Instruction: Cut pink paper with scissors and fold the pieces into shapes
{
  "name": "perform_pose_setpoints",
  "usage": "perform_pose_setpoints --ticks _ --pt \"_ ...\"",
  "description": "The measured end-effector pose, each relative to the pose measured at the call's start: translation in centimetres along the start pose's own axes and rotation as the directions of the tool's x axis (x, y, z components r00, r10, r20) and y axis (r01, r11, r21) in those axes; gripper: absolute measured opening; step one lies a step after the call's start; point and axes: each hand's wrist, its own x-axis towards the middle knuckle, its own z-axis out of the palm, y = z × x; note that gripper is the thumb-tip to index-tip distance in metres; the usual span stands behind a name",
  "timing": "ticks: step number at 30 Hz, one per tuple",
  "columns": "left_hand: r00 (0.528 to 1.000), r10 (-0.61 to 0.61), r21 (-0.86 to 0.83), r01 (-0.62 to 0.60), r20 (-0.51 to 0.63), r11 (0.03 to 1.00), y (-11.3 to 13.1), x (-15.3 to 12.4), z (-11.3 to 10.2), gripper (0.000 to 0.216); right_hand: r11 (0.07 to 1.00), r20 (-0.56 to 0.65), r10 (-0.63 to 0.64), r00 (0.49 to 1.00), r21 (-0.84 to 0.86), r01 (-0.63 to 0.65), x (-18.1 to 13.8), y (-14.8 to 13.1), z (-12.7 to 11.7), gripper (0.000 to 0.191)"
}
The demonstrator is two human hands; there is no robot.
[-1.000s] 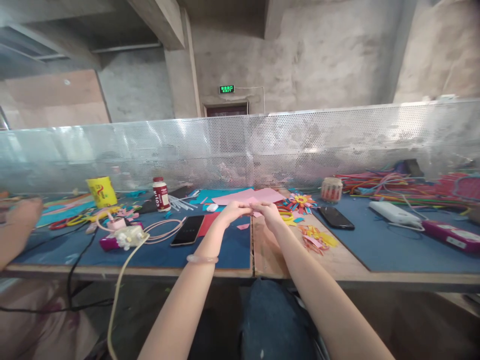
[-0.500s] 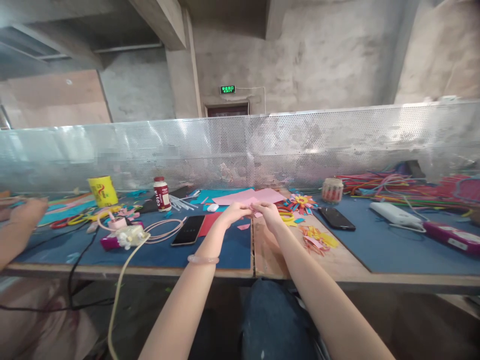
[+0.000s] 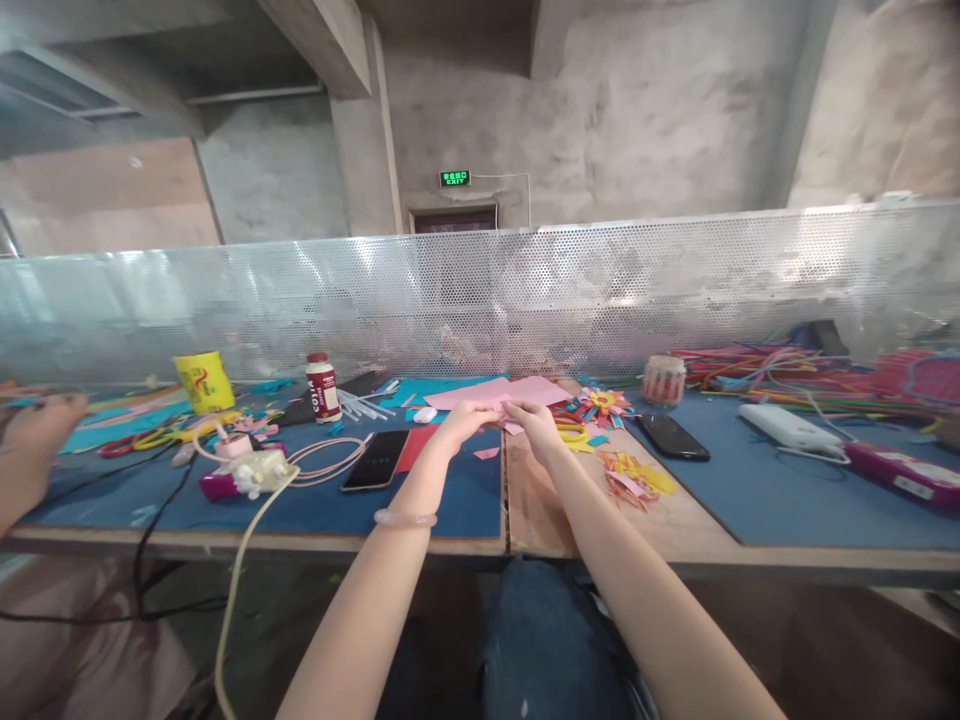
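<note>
My left hand (image 3: 468,424) and my right hand (image 3: 529,420) meet over the middle of the table, fingers closed together on a small piece of pink paper (image 3: 502,405). Most of that piece is hidden by the fingers. Just behind them lie larger pink paper sheets (image 3: 469,393) on blue paper. A pink scrap (image 3: 487,453) rests on the mat below my hands. Close to my right hand are yellow-handled scissors (image 3: 573,434) and a colourful paper flower (image 3: 601,402).
Left are a phone (image 3: 377,461), a bottle (image 3: 322,388), a yellow can (image 3: 204,382) and cables (image 3: 330,462). Right are paper strips (image 3: 637,474), another phone (image 3: 673,437), a jar (image 3: 664,381) and a white power bank (image 3: 790,430). A co-worker's hand (image 3: 37,445) is at far left. A perforated metal screen (image 3: 360,300) stands behind.
My two hands stay together on the pink paper, with only slight finger movement. The co-worker's hand at far left has shifted a little to the left.
</note>
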Motion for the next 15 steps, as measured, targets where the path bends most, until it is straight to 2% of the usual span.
perform_pose_setpoints --ticks 7,11,15 --pt "0.998 -0.044 -0.058 0.041 -0.048 0.997 -0.20 0.25 0.03 0.029 0.963 0.006 -0.124 0.992 -0.239 0.122 0.20 0.21 0.17 0.017" --pt "0.997 -0.055 -0.087 0.050 -0.061 0.995 -0.26 0.32 -0.05 0.026 0.831 0.018 -0.276 0.961 -0.498 0.248 0.18 -0.17 0.22 0.015" --pt "0.995 -0.058 -0.108 0.049 -0.078 0.993 -0.10 0.21 -0.05 0.027 0.686 0.052 -0.395 0.917 -0.647 0.332 0.07 -0.34 0.31 0.016"
